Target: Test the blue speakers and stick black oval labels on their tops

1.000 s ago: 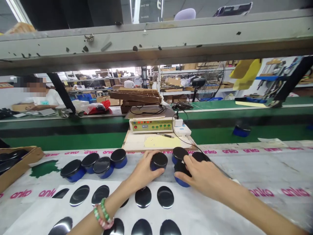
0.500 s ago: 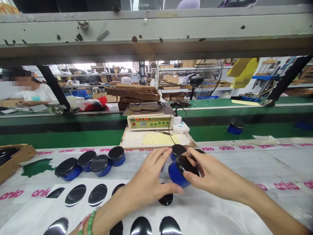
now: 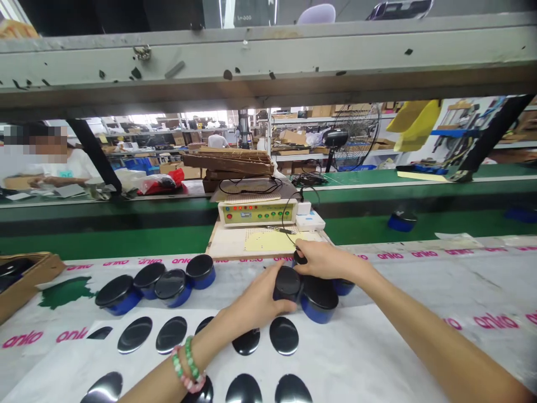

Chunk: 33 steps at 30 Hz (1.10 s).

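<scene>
My left hand is closed round the side of a round blue piece with a glossy black top, thumb in front and fingers behind. Just behind it, my right hand pinches another black-topped round piece, mostly hidden by the fingers. A larger blue piece with a black top stands below my right wrist, and one more blue piece shows partly beyond it. Flat black discs, one of them a whole disc, lie in rows on the white sheet in front of my hands.
Several black-topped blue pieces stand together at the left, near a cardboard box. Behind is a control box on a board. A green conveyor carries another blue piece. A shelf beam crosses overhead.
My right hand has let go of the larger blue piece, now standing on the table, and moved back and left to the rear piece. My left hand has closed on a smaller piece.
</scene>
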{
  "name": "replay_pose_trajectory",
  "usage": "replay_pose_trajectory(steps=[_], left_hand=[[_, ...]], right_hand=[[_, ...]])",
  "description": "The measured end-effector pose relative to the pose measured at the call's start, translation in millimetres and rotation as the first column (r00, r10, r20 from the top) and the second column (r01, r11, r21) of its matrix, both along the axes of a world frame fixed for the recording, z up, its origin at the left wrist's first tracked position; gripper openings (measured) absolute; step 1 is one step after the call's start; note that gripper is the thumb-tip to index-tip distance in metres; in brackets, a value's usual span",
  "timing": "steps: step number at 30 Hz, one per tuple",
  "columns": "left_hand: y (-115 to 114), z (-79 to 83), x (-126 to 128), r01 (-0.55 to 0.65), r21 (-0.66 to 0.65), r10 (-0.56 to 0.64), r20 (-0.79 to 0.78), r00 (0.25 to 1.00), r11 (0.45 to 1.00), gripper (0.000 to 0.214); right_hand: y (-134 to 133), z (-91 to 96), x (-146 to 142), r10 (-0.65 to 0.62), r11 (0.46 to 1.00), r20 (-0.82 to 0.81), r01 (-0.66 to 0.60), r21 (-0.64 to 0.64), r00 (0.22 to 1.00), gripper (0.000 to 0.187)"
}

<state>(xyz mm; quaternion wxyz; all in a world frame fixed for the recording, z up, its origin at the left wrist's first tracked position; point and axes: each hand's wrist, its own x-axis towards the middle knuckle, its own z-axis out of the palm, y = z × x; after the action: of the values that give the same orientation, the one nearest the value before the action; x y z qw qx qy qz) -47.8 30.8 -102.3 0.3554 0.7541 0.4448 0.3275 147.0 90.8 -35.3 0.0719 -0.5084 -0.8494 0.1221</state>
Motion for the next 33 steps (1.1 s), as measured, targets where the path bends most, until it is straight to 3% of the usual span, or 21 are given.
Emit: replay_pose_trajectory(steps=[5,7,10,15,18,21,27,33], left_hand=[[-6.1,29.1,-2.9,-0.012,-0.030,0.016,0.161,0.987,0.999,0.085],[-13.5,43.9,-2.3,0.033,-0.048,-0.016,0.308,0.951,0.998,0.079],[-25.1,63.7,-1.7,0.019,-0.047,0.005,0.464,0.886,0.999,0.066],[-35.1,80.0,-4.8,-0.064,0.002,0.058,0.406,0.912,0.998,0.059],[-36.6,78.7,-4.5,-0.113,0.018,0.099,0.358,0.928,0.993,0.060],[-36.3,73.9,-2.4,-0.122,0.014,0.110,0.330,0.938,0.992,0.058],[-36.2,71.7,-2.4,-0.105,-0.009,0.102,0.306,0.947,0.994,0.053],[-40.1,76.1,-3.3,-0.093,0.073,0.080,0.161,0.984,0.993,0.049]], right_hand=[[-20.6,18.5,8.1,0.083,0.995,-0.291,-0.066,0.070,0.953,0.032],[-36.1,25.1,7.7,0.151,0.987,-0.512,-0.157,0.032,0.845,0.033],[-52.6,29.8,2.1,0.176,0.955,-0.766,-0.295,-0.020,0.619,0.029],[-60.9,30.7,-5.3,0.230,0.930,-0.855,-0.363,0.052,0.466,0.025],[-60.9,26.7,-7.2,0.181,0.955,-0.864,-0.293,0.041,0.469,0.021],[-59.0,20.5,-10.0,0.147,0.972,-0.839,-0.233,0.025,0.523,0.021],[-58.5,16.5,-16.3,0.144,0.980,-0.810,-0.195,0.037,0.568,0.025],[-62.9,19.8,-19.4,0.207,0.978,-0.763,-0.129,0.162,0.613,0.015]])
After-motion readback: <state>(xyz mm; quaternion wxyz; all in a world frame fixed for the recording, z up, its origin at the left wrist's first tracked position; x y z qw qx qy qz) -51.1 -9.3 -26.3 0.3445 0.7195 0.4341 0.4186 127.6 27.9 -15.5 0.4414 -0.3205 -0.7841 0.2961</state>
